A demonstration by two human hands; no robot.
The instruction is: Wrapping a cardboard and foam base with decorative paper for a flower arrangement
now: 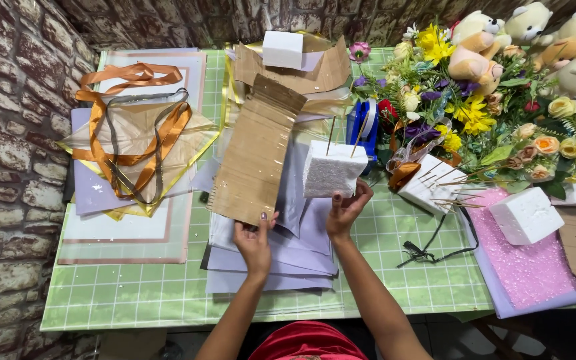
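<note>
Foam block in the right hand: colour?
White, with two thin sticks poking out of the foam block; right hand holds it. Head view.

We see a bench (pixel 135 293) covered in pale green cloth checked with thin white lines. The foam block (pixel 331 170) is white and speckled, the cardboard strip (pixel 255 160) plain brown with fine ribbing. Under them lie lilac paper sheets (pixel 301 247). The ribbons (pixel 135 127) run orange, with one grey-brown. Another foam cube (pixel 527 215) is white, on a glittery pink sheet (pixel 528 270). The flowers (pixel 461 107) mix yellow, purple, peach and red among green leaves. The plush bears (pixel 555 40) are cream and tan. The brick wall (pixel 8 133) is mottled brown-grey.
</note>
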